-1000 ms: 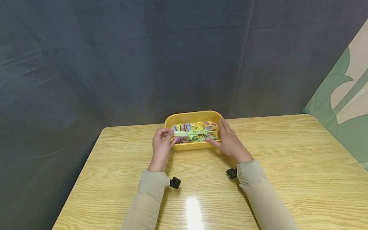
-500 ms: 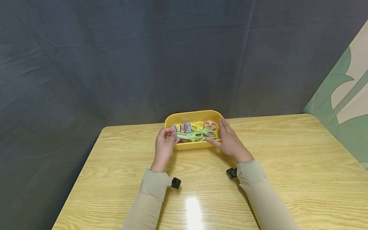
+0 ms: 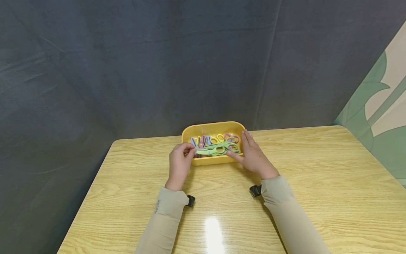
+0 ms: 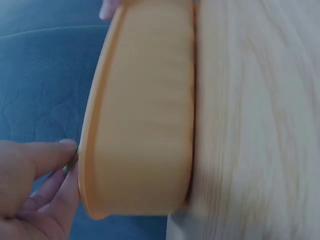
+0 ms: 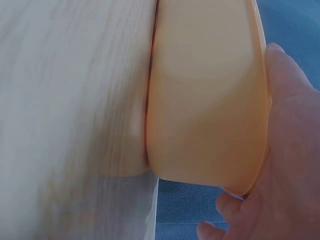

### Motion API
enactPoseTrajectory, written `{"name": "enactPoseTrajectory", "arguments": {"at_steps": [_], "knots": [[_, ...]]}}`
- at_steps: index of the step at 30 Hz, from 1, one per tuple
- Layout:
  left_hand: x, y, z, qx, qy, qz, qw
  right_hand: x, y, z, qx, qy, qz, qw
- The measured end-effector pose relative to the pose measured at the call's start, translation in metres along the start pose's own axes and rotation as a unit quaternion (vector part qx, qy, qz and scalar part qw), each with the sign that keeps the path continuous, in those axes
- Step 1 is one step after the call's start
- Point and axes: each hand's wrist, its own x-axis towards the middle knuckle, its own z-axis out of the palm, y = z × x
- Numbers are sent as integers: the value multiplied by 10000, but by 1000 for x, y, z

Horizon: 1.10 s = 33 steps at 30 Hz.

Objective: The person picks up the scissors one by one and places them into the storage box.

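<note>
My left hand (image 3: 179, 163) pinches green scissors (image 3: 213, 151) by blade tip, over tray (image 3: 211, 127) at counter's (image 3: 317, 176) far edge. Right hand (image 3: 252, 155), fingers straight, steadies tray. Lifting-out step; next needs clean lift clear of pile.

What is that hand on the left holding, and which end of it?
The left hand pinches green scissors by the blade end, over the yellow tub. The right hand rests flat against the tub's side.
</note>
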Motion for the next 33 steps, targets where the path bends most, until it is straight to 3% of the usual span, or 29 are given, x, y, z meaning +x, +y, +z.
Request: {"name": "enactPoseTrajectory", "arguments": {"at_steps": [5,10,25,33], "knots": [[-2,1,-3,747,-308,467,9956,1,0,0,-9,15,-23,10000],[-3,4,-4,1211,-575,680,9886,1,0,0,22,4,-7,10000],[-6,7,-4,1849,-786,933,9752,1,2,1,76,-32,49,10000],[-5,7,-3,2213,-960,1285,9619,1,2,2,57,44,3,10000]]}}
